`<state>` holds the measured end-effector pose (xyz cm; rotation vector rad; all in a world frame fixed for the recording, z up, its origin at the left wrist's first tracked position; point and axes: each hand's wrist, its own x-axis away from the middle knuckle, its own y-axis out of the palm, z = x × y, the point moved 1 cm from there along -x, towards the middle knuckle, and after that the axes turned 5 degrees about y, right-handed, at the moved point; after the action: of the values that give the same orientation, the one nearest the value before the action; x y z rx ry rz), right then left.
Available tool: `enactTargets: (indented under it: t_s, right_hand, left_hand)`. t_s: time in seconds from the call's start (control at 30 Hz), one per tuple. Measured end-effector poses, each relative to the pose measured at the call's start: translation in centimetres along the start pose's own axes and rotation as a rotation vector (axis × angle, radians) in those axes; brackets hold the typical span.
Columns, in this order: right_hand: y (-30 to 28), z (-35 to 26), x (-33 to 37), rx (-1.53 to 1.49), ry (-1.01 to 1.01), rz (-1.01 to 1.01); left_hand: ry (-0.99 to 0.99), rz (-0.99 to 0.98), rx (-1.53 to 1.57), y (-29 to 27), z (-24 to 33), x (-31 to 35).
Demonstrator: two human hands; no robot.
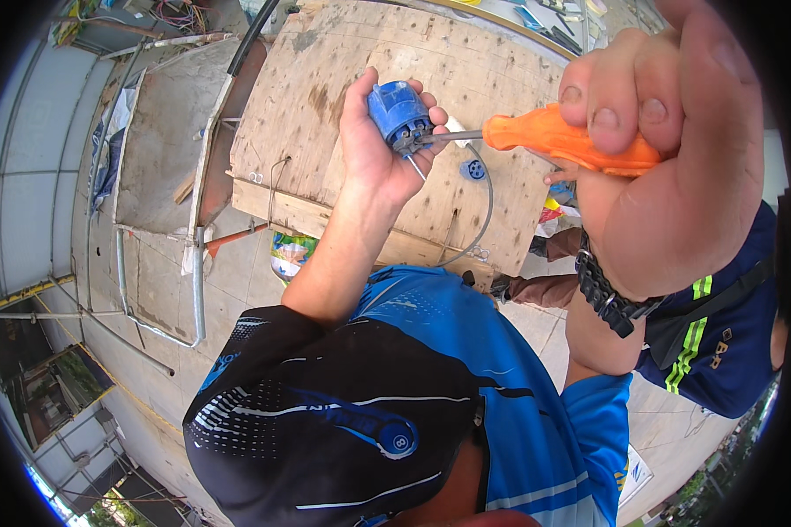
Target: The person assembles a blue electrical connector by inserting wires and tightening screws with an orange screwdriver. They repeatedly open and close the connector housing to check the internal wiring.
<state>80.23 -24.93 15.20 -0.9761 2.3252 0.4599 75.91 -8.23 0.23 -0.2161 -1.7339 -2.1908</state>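
My left hand (371,158) is wrapped round a blue industrial electrical plug (399,107), its terminal end turned down and to the right. A short, pale wire (415,168) sticks out below the terminals. In my right hand (685,132), close to the camera, is a screwdriver with an orange handle (536,130). Its metal shaft points left, and the tip meets the terminal end of the plug; whether it sits in a screw I cannot tell. Beside my left hand, a round blue connector piece (473,169) and a grey cable (490,211) lie on the wooden table (325,53).
A metal-framed cart with a dusty tray (162,132) stands left of the table. At the right is another person in a dark blue top with reflective stripes (720,351), with fingers near the table's edge. A colourful bag (290,255) sits below the near edge.
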Motion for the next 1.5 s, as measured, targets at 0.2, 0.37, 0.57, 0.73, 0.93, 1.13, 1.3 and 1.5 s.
enactTargets:
  t_s: [0.2, 0.37, 0.57, 0.73, 0.93, 1.13, 1.3, 1.5]
  right_hand:
    - [3.0, -0.3, 2.1, 0.233, -0.198, 0.081]
    - [4.8, -0.2, 1.0, 0.439, -0.176, 0.213]
    - [3.7, 2.0, -3.0, 0.932, -0.107, -0.015]
    - [3.2, -0.8, -5.9, 0.990, 0.463, -0.408]
    - [2.6, -0.9, -4.2, 1.162, 0.167, -0.617]
    - [1.3, -0.4, -0.4, 1.136, 0.338, -0.448]
    - [0.9, 0.1, 1.5, 1.133, 0.284, -0.345]
    - [0.4, -0.1, 3.2, 0.924, 0.548, -0.325]
  left_hand:
    - [-0.006, 0.046, 0.091, 0.2, 0.4, -0.3]
    - [0.043, -0.013, -0.087, -0.4, -0.2, -0.9]
    - [0.051, 0.097, -0.100, -0.8, 0.9, -1.7]
    - [0.006, 0.078, -0.164, -1.9, 2.6, -2.4]
    - [0.111, 0.165, -0.185, -1.6, 3.0, -1.8]
    - [0.175, 0.048, -0.222, -3.0, 4.2, -2.1]
    - [0.378, -0.006, -0.307, -2.5, 3.7, -1.8]
    - [0.376, 0.006, -0.451, -2.6, 3.1, -0.9]
